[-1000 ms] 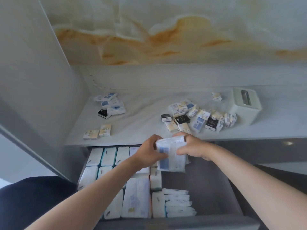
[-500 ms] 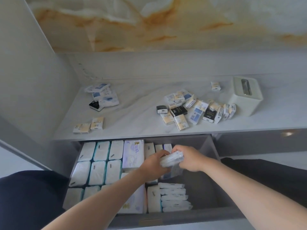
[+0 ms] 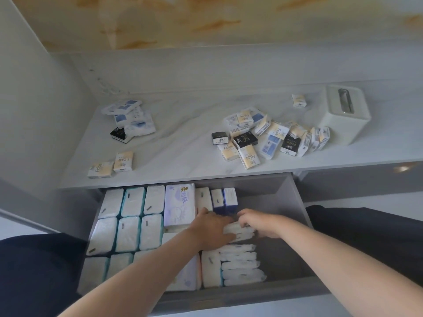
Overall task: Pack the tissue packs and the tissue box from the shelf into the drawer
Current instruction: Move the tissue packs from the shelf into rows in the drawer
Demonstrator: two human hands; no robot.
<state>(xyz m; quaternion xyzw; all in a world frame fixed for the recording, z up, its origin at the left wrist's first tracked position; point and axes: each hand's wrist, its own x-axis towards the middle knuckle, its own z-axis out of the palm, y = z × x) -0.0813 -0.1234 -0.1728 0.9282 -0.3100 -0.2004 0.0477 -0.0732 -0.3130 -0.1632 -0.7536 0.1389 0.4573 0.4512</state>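
Lying near the front of the drawer (image 3: 288,202): a row (image 3: 240,264) of white packs. Just beyond, gripping one pack (image 3: 241,232) with left hand (image 3: 211,229) and right hand (image 3: 259,221), fingers curling round it, holding it at the row's far end. Farther off, lying loose on the shelf (image 3: 183,145): small packs (image 3: 263,138), just beside the tissue box (image 3: 345,117).

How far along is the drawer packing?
Done: rows of packs fill the drawer's left half. In hand: the left hand and right hand hold a white pack low in the drawer, by the stacked row. Left: on the shelf, the tissue box, the big pile beside it, a smaller pile far left, two packs at the front edge and one lone pack.
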